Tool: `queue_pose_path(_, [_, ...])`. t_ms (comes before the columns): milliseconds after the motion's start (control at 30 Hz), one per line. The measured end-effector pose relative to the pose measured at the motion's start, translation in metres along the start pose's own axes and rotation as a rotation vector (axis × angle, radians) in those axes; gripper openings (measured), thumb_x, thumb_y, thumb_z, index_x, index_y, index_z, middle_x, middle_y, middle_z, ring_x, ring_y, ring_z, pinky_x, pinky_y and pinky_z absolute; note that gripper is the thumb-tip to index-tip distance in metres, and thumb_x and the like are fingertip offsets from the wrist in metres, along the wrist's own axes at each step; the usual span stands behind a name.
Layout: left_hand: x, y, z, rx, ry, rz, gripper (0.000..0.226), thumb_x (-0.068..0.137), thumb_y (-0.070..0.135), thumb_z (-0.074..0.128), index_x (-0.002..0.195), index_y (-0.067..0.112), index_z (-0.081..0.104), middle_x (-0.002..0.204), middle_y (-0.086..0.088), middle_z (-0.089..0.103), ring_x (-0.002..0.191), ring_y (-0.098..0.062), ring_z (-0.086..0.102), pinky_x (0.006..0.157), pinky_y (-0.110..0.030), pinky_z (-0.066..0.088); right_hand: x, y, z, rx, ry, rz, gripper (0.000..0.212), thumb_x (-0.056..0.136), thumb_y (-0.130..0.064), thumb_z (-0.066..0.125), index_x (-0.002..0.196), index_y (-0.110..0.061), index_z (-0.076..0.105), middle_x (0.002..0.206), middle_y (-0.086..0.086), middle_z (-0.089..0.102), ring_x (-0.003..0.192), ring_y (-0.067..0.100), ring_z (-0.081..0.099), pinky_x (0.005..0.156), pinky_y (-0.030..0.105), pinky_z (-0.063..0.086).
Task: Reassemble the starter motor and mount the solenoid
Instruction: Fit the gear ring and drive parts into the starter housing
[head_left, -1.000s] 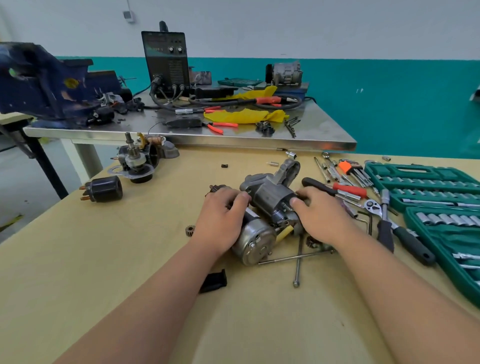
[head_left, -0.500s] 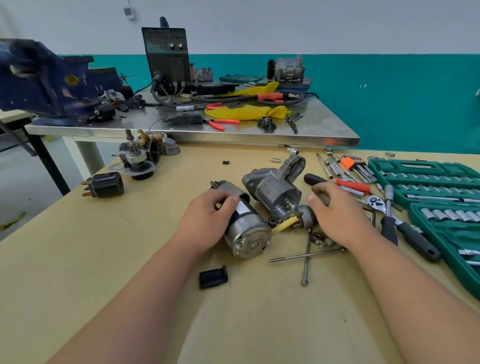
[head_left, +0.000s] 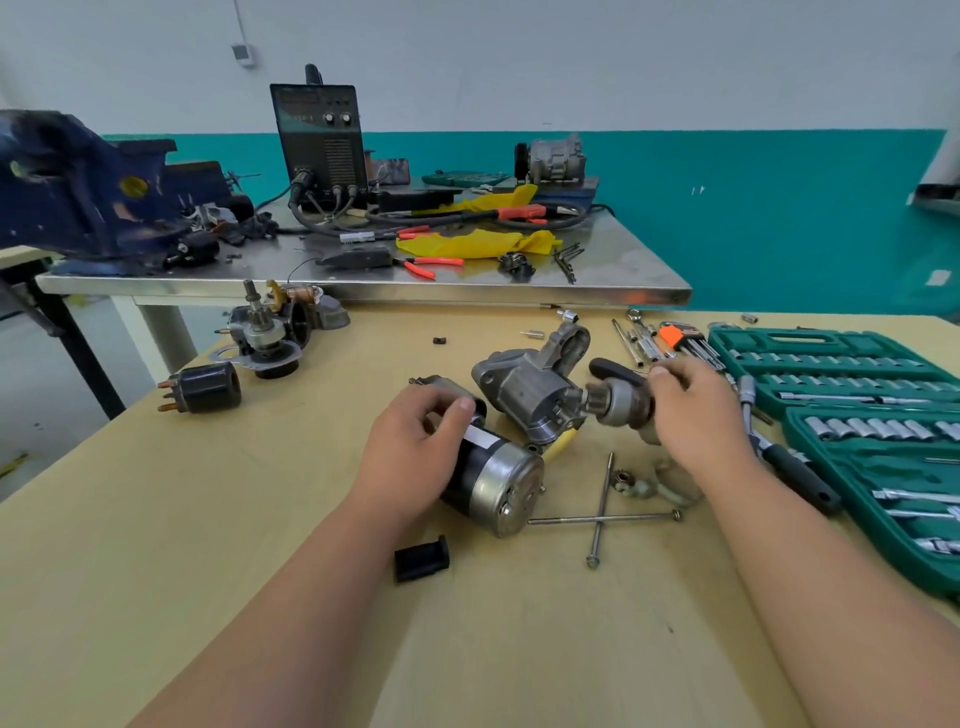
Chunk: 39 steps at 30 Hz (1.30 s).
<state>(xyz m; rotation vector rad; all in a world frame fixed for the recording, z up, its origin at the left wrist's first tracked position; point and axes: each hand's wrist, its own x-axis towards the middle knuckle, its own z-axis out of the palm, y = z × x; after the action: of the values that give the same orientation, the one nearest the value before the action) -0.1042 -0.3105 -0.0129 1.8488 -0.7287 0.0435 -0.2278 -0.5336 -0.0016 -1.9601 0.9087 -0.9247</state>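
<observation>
Solenoid (head_left: 205, 388): a black drum with copper terminals, on its side near the left edge of the desk (head_left: 260, 519), well apart from both hands (the left hand is the nearer).
Left hand (head_left: 415, 447): fingers curled over the motor body (head_left: 488, 473), holding it down mid-desk.
Motor body: a black barrel with a silver end cap turned toward the near edge. Its long axis slants from far left to near right.
Nose housing (head_left: 524, 395): grey casting, just beside the motor body on its right.
Pinion drive (head_left: 618, 402): a silver piece lying across the desk, its toothed end pointing left at the housing's open mouth.
Right hand (head_left: 696, 410): fingers clamped on the pinion drive from its right end.
Coming move: probably a leftward push along that axis, to seat the drive in the housing.
Through bolts (head_left: 602, 514): crossed, lying loose toward the near edge.
Socket set (head_left: 831, 364): open along the right edge.
</observation>
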Motion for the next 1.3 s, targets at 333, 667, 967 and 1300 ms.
queue_pose_path(333, [-0.008,0.013,-0.003,0.083,-0.129,0.197,0.027,0.086,0.045,0.062,0.112,0.041,0.057,0.110,0.028,0.051,0.114,0.002,0.045,0.087,-0.005,0.032,-0.035,-0.046,0.001,0.781,-0.430,0.593,0.035,0.099,-0.030,0.041,0.093,-0.004,0.064,0.075,0.020,0.072,0.064,0.035,0.071,0.047,0.038,0.057])
queue_pose_path(667, [-0.021,0.059,0.023,-0.114,-0.204,0.118,0.042,0.082,0.052,0.065,0.120,0.037,0.056,0.107,0.017,0.064,0.093,0.008,0.059,0.076,-0.013,0.045,-0.069,-0.051,0.008,0.676,-0.573,0.356,0.042,0.100,-0.044,0.038,0.102,-0.012,0.065,0.077,0.018,0.072,0.058,0.033,0.067,0.045,0.032,0.050])
queue_pose_path(967, [-0.018,0.052,0.009,-0.550,-0.187,0.091,0.035,0.073,0.026,0.075,0.105,0.016,0.066,0.089,0.007,0.074,0.084,-0.007,0.069,0.071,-0.018,0.053,-0.074,-0.052,0.013,0.687,-0.397,0.041,0.034,0.092,-0.049,0.046,0.082,-0.030,0.072,0.084,0.009,0.073,0.077,0.028,0.071,0.068,0.050,0.058])
queue_pose_path(1300, [-0.009,0.049,0.009,-1.148,-0.142,-0.357,0.044,0.076,0.032,0.064,0.104,-0.002,0.066,0.096,-0.018,0.070,0.081,-0.022,0.069,0.069,-0.032,0.060,-0.085,-0.054,0.013,0.379,-0.427,-0.297,0.080,0.059,-0.048,0.075,0.132,-0.039,0.041,0.119,-0.022,0.058,0.110,0.000,0.058,0.089,0.023,0.048])
